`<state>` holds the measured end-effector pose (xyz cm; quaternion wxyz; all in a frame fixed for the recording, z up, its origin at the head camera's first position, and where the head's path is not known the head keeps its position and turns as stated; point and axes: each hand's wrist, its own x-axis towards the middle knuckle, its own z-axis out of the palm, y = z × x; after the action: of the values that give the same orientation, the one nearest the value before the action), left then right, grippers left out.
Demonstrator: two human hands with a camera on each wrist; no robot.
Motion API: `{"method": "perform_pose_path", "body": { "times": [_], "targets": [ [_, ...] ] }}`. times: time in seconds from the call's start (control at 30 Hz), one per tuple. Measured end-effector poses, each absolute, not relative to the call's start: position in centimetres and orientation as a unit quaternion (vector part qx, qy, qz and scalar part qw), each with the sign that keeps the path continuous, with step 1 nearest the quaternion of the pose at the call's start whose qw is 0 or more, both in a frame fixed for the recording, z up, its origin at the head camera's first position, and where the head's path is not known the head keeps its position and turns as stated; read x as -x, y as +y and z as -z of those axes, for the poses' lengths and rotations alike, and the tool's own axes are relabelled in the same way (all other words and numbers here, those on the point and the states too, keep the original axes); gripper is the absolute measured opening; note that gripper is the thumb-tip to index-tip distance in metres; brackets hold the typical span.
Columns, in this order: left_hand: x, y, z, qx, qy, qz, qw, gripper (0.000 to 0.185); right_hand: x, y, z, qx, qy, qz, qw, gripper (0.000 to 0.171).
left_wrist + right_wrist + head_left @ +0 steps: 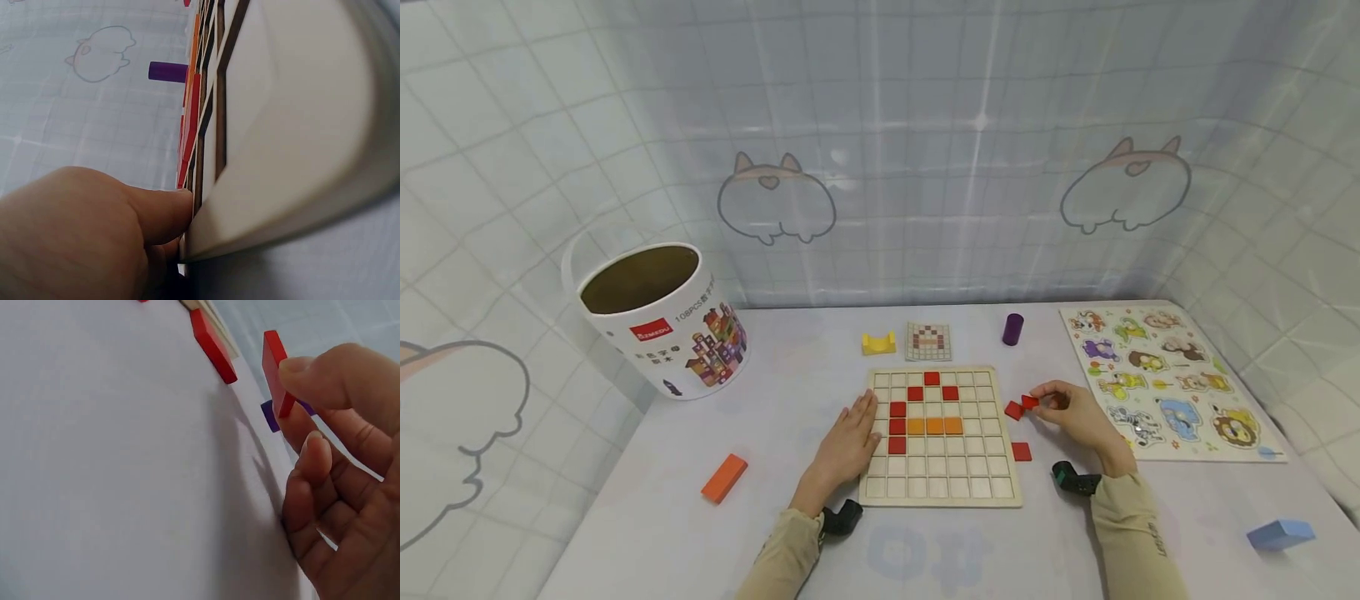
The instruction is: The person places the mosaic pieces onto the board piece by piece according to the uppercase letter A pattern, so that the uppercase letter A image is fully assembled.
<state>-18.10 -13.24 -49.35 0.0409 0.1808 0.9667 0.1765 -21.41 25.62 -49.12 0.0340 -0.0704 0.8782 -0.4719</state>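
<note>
A wooden grid board (936, 492) lies flat on the table, with several red tiles (897, 426) and a row of orange tiles (935, 426) in its cells. My left hand (844, 442) rests on the board's left edge, fingers extended; its thumb (164, 212) touches the rim in the left wrist view. Just right of the board, my right hand (1078, 417) pinches a red square tile (275, 372) between thumb and index finger, raised above the table. Two more red tiles lie by the board's right side, one near that hand (1014, 410) and one lower (1022, 452).
Behind the board are a pattern card (928, 342), a yellow block (878, 343) and a purple cylinder (1012, 330). An animal puzzle board (1172, 379) lies right. A white bucket (662, 333) stands left, an orange block (724, 478) before it. A blue block (1281, 534) sits front right.
</note>
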Motion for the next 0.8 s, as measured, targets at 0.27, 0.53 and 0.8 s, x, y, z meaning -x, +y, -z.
{"method": "perform_pose_path", "body": {
  "times": [0.27, 0.53, 0.8],
  "targets": [
    [18.2, -13.2, 49.3, -0.178, 0.967, -0.181, 0.038, 0.060, 22.1, 23.1, 47.4, 0.069, 0.877, 0.475, 0.026, 0.024],
    [18.2, -13.2, 49.3, -0.180, 0.966, -0.184, 0.033, 0.060, 22.6, 21.0, 47.6, 0.080, 0.854, 0.514, 0.023, 0.023],
    [18.2, -13.3, 49.5, -0.187, 0.964, -0.185, 0.030, 0.060, 22.2, 20.3, 48.9, 0.094, 0.830, 0.550, -0.001, 0.023]
  ]
}}
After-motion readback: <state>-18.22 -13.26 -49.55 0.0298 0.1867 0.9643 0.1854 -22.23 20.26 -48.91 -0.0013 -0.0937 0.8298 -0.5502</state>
